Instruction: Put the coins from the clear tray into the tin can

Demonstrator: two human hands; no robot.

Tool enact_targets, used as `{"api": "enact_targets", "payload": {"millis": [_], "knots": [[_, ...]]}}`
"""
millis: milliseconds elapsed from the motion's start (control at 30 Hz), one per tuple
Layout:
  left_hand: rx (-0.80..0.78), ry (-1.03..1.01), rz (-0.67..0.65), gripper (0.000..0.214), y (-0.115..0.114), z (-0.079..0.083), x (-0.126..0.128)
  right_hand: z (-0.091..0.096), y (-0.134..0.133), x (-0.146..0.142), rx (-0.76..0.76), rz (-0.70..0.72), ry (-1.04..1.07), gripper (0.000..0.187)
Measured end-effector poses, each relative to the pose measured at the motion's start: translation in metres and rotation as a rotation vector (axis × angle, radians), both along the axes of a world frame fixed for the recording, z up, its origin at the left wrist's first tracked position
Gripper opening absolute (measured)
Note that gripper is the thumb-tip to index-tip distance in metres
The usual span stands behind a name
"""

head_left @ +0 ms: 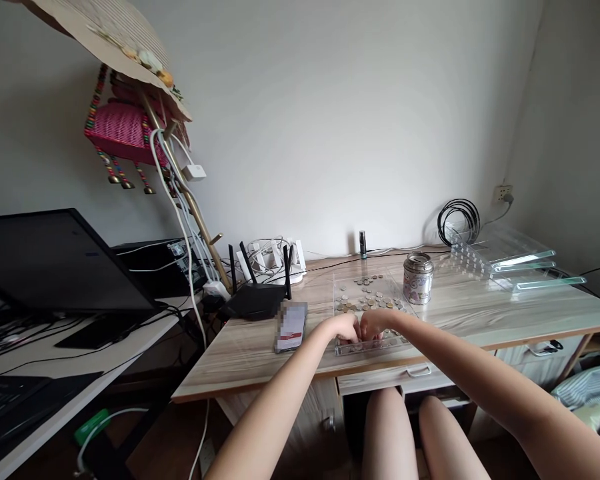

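Note:
A clear plastic tray (337, 300) lies near the front of the desk, with many silver and gold coins (373, 303) spread loosely over its bottom. Inside its front end, my left hand (348, 327) and my right hand (374, 323) are side by side, almost touching. The fingers of both are curled downward among the coins, and what sits between the fingertips is too small and too hidden to make out. Just right of the tray stands a round, patterned metal tin (418, 279) with a lid. A phone (291, 327) with a lit screen lies to the left.
A black router (257, 300) with upright antennas stands at the left back. Stacked clear trays (510, 257) and a coiled black cable (459, 221) are at the right. A small bottle (363, 244) is by the wall. On the left, a monitor (65, 260) stands on another desk.

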State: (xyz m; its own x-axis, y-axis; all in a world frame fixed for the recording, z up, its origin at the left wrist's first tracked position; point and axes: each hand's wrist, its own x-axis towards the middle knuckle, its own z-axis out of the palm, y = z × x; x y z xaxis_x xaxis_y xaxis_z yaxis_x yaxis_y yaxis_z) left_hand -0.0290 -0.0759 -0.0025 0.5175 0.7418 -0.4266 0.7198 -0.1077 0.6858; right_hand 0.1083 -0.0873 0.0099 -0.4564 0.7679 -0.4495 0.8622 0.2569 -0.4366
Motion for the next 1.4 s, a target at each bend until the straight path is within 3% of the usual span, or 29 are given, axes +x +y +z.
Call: {"api": "enact_targets", "payload": {"millis": [167, 267, 400, 533, 700, 867, 1033, 1267, 1400], "knots": [[-0.382, -0.646, 0.51, 0.015, 0.008, -0.009, 0.005, 0.018, 0.016, 0.01, 0.186, -0.13, 0.027, 0.02], [-0.512, -0.883, 0.676, 0.008, 0.016, -0.007, 0.016, 0.035, 0.03, 0.019, 0.274, -0.168, 0.105, 0.026], [-0.628, -1.022, 0.708, 0.017, 0.021, -0.007, 0.031, 0.048, 0.035, 0.023, 0.353, -0.17, 0.167, 0.032], [-0.647, -1.193, 0.772, 0.019, 0.019, -0.011, 0.032, 0.034, 0.018, 0.037, 0.453, -0.181, 0.154, 0.028], [-0.583, -1.392, 0.881, 0.02, 0.02, -0.014, 0.022, -0.002, 0.0, 0.056, 0.224, 0.203, 0.128, 0.041], [-0.613, -1.416, 0.904, 0.012, 0.024, -0.021, 0.024, -0.008, 0.007, 0.05, 0.119, 0.332, 0.077, 0.041], [-0.631, -1.393, 0.909, 0.009, 0.022, -0.027, 0.029, -0.006, 0.011, 0.046, 0.03, 0.337, 0.004, 0.032], [-0.661, -1.377, 0.877, 0.008, 0.019, -0.026, 0.031, -0.006, 0.01, 0.049, 0.105, 0.31, -0.026, 0.02], [-0.659, -1.388, 0.891, 0.009, 0.02, -0.026, 0.03, -0.003, 0.01, 0.046, 0.029, 0.226, 0.059, 0.031]]}}
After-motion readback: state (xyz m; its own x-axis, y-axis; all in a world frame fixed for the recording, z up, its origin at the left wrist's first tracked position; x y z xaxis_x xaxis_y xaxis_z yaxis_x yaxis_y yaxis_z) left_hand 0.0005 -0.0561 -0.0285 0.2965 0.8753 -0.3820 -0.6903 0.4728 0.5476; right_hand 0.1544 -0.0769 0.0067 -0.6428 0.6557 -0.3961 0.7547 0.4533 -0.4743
